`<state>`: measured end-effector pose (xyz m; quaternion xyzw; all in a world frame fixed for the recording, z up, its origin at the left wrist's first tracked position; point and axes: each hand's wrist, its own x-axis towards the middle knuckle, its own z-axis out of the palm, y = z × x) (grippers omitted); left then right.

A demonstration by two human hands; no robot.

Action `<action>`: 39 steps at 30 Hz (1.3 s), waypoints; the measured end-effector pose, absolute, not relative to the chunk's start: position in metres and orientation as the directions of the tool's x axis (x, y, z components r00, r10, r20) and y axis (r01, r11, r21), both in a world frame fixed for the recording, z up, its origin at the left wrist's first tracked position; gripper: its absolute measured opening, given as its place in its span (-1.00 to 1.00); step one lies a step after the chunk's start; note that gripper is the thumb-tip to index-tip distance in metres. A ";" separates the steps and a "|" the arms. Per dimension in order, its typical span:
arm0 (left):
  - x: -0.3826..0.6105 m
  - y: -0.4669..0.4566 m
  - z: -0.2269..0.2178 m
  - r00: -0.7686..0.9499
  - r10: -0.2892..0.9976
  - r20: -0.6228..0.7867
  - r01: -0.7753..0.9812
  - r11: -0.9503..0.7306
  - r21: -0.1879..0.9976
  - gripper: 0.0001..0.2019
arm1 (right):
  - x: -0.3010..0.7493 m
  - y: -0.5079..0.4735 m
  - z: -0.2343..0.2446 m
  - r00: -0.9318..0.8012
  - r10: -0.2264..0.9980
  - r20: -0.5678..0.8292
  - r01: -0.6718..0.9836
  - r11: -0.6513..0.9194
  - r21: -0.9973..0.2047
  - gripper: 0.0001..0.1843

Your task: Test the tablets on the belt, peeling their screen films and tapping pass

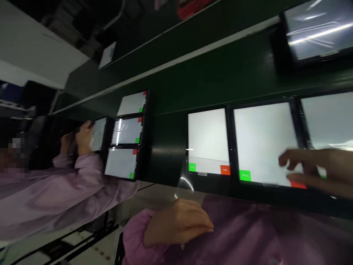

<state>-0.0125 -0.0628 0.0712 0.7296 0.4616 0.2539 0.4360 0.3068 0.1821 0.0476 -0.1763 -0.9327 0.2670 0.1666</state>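
Three lit tablets lie side by side on a dark green belt (209, 73): a left tablet (208, 140), a middle tablet (261, 140) and a right tablet (328, 117). Each white screen shows a green and a red button at its near edge. My right hand (311, 169) reaches in from the right over the middle tablet's near right corner, fingers stretched out, fingertips just above its red button (299, 185). It holds nothing. My left hand (179, 221) rests palm down on pink fabric (248, 232) at the bottom, fingers loosely flat and empty.
A co-worker in a pink sleeve (68, 184) at the left holds a tablet (97, 134) in both hands. Beside it lie three more lit tablets (127, 132) in a column. Another tablet (317, 29) sits at the top right. A white strip runs along the belt.
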 end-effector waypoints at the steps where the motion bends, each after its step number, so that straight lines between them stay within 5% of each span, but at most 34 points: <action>1: -0.011 -0.073 0.066 0.428 0.903 -0.035 0.429 -0.169 0.887 -0.87 | 0.303 0.175 0.041 -0.913 0.309 0.267 0.145 0.857 -0.494 -0.54; 8: -0.034 -0.137 0.038 0.093 0.991 -0.095 0.469 0.040 0.882 -0.81 | 0.250 0.163 0.024 -0.863 -0.028 0.504 -0.053 0.998 -0.035 -0.45; 11: -0.052 -0.147 0.037 -0.027 0.997 -0.067 0.568 0.071 0.820 -0.73 | 0.232 0.160 0.027 -0.887 -0.028 0.462 -0.045 0.999 -0.026 -0.45; 15: -0.082 -0.118 0.052 -0.190 0.967 0.169 0.605 -0.020 0.796 -0.66 | 0.216 0.136 0.038 -0.877 0.053 0.477 -0.044 0.981 -0.190 -0.48; 19: -0.120 -0.057 0.060 -0.117 0.931 0.346 0.641 -0.195 0.742 -0.80 | 0.200 0.109 0.042 -0.847 -0.171 0.504 -0.304 0.932 -0.195 -0.33; 23: -0.144 0.016 0.050 -0.138 0.881 0.452 0.530 -0.319 0.785 -0.86 | 0.191 0.105 0.032 -0.872 -0.315 0.374 -0.350 0.936 -0.028 -0.55; 26: -0.139 0.067 0.039 -0.147 0.893 0.426 0.481 -0.312 0.819 -0.81 | 0.187 0.111 0.029 -0.903 -0.280 0.327 -0.299 0.954 -0.008 -0.77; 30: -0.118 0.114 0.018 0.011 0.993 0.115 0.568 -0.101 0.817 -0.65 | 0.174 0.133 0.033 -0.930 -0.193 0.313 -0.224 0.973 -0.064 -0.82; 33: -0.108 0.132 -0.008 -0.001 1.000 0.001 0.548 0.000 0.836 -0.55 | 0.155 0.175 0.038 -0.972 0.015 0.234 -0.084 0.909 -0.409 -0.74; 35: -0.105 0.138 -0.026 -0.142 0.989 0.035 0.357 0.018 0.934 -0.51 | 0.143 0.212 0.044 -0.949 0.261 0.178 0.076 0.736 -0.673 -0.79; 39: -0.101 0.140 -0.046 -0.365 0.931 0.009 0.014 -0.004 1.000 -0.46 | 0.128 0.274 0.065 -0.770 0.620 0.152 0.265 0.528 -0.807 -0.89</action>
